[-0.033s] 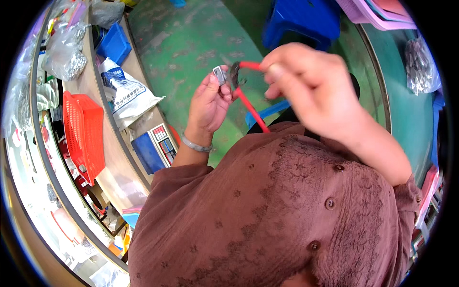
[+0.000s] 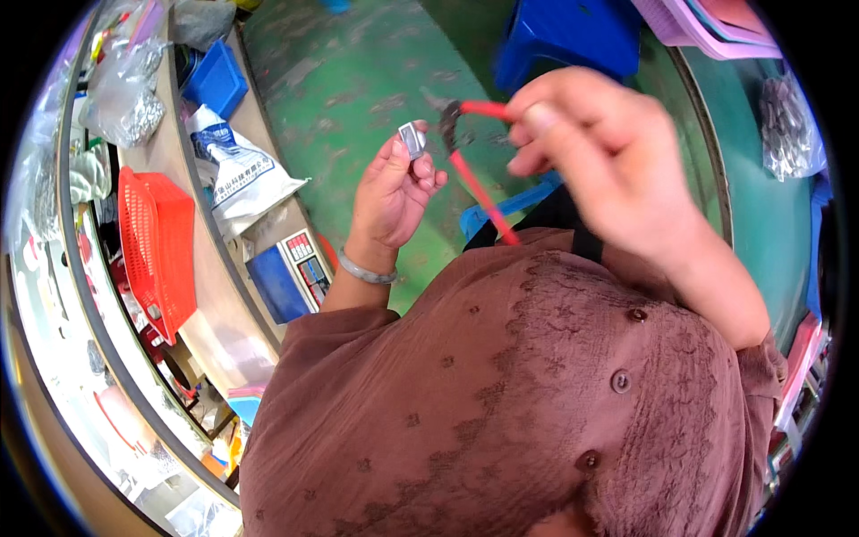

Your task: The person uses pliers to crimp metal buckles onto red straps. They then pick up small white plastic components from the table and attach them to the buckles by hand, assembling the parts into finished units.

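Note:
My left hand (image 2: 396, 192), with a pale bangle (image 2: 367, 272) at its wrist, pinches a small silvery metal piece (image 2: 412, 140) with a rectangular face between thumb and fingers. To its right, my right hand (image 2: 604, 152) grips the upper handle of pliers (image 2: 483, 197) with red handles and a dark head. The two handles are spread wide, the lower one pointing down toward my shirt. The pliers' dark head stands a little right of the metal piece, apart from it. Motion blurs the right hand and the pliers; the exact jaw shape cannot be made out.
At the left, a wooden shelf (image 2: 234, 336) holds a red basket (image 2: 161, 251), a white printed bag (image 2: 240, 170), a blue tray (image 2: 215, 80) and a blue calculator-like device (image 2: 284, 279). A blue stool (image 2: 573, 40) stands ahead. Pink trays (image 2: 698, 27) and a clear bag (image 2: 787, 130) lie right.
My right hand and the pliers have moved a little to the right, and the plier head has drawn away from the metal piece. My left hand has hardly moved.

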The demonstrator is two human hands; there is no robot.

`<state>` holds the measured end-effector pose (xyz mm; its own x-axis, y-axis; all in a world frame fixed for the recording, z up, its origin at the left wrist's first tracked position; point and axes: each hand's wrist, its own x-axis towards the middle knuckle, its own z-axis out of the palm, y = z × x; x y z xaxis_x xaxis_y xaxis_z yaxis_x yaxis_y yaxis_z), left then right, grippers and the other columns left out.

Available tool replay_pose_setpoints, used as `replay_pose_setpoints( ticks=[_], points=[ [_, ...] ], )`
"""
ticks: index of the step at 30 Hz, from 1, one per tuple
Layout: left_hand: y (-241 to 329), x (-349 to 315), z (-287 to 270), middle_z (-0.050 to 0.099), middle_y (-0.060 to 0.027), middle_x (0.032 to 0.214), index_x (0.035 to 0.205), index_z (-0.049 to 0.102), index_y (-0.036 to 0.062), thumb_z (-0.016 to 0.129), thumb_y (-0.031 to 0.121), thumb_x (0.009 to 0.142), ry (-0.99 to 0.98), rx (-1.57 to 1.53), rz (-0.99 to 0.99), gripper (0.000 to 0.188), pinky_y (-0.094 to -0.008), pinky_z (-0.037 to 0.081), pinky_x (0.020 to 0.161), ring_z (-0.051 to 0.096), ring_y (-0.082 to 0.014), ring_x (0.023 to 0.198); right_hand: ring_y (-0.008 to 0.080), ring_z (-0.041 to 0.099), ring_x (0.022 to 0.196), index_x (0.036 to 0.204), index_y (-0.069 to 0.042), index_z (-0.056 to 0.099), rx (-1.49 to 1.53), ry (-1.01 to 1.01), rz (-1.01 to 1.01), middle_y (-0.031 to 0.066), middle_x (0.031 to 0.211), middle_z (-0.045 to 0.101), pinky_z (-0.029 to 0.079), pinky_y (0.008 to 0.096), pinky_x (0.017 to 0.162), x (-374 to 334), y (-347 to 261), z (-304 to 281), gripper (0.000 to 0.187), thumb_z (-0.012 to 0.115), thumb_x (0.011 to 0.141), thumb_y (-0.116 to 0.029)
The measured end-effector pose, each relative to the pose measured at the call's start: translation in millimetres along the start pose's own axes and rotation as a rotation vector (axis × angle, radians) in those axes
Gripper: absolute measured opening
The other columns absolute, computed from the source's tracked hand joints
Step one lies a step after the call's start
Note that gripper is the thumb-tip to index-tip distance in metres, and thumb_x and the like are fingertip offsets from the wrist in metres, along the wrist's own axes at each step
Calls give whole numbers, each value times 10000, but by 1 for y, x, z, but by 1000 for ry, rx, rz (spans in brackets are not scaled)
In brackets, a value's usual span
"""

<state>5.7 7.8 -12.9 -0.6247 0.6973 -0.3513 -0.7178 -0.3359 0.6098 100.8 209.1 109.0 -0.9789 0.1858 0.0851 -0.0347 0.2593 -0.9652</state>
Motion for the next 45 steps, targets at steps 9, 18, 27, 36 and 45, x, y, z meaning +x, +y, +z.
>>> replay_pose_setpoints(
  ticks=[9, 18, 27, 36, 45],
  points=[
    [19, -14, 22, 500, -4, 689, 1230, 412, 28, 455, 291, 913, -193, -40, 53, 414, -297, 413, 690, 466, -104, 618, 147, 624, 645, 915, 38, 560, 338, 162, 250, 101, 759, 602, 495, 236, 580, -7, 13, -27, 188, 463, 896, -123],
    [19, -17, 23, 532, 2, 682, 1188, 456, 35, 489, 331, 890, -225, -66, 45, 422, -319, 428, 700, 496, -106, 622, 143, 623, 646, 917, 33, 562, 379, 187, 297, 100, 760, 604, 495, 232, 578, -14, 12, -30, 195, 453, 901, -128],
    [15, -20, 22, 521, -1, 695, 1149, 470, 23, 438, 382, 904, -215, -141, 8, 436, -305, 426, 686, 473, -103, 596, 143, 620, 637, 913, 24, 562, 401, 180, 291, 89, 759, 601, 495, 235, 575, -23, 9, -30, 182, 464, 894, -128],
    [-27, 28, -103, 565, -69, 799, 1076, 470, -4, 575, 123, 828, 138, 1085, -6, 297, -256, 482, 592, 544, -120, 670, 161, 620, 648, 912, 31, 560, 403, 256, 154, 110, 796, 609, 507, 266, 587, -62, -11, -70, 176, 476, 891, -123],
    [-39, 56, 139, 575, -96, 828, 1060, 467, 35, 566, 138, 841, -595, 757, -238, 261, -257, 486, 638, 563, -150, 684, 210, 638, 720, 1019, 38, 538, 201, 1115, -291, 174, 861, 626, 522, 304, 665, -274, -59, -197, 228, 434, 905, -130]
  ],
)
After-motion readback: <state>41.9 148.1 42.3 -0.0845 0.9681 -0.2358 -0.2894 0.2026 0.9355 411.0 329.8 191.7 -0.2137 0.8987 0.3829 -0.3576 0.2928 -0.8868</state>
